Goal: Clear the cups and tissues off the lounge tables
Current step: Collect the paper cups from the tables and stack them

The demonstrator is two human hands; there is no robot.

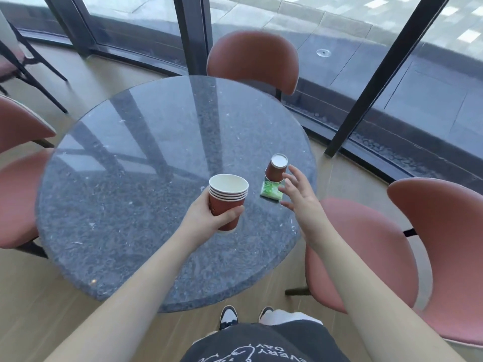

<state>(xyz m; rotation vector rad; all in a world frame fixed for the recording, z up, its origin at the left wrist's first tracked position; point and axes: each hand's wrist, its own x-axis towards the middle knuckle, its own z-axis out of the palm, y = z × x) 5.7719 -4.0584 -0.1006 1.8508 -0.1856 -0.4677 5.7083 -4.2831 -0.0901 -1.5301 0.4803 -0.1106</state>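
My left hand (209, 214) grips a stack of several nested red paper cups (227, 199), upright and held above the round grey stone table (125, 178). One more red paper cup (275, 169) stands upside down near the table's right edge. A small green and white tissue packet (270, 192) lies flat just in front of that cup, touching its rim. My right hand (296, 189) hovers beside the packet and the upturned cup with its fingers spread, holding nothing.
Pink-red chairs ring the table: one at the far side (253, 61), two at the right (366, 246) (449, 246), one at the left (18, 158). Dark window frames (193, 35) and glass run behind. My shoes (228, 316) stand at the table's near edge.
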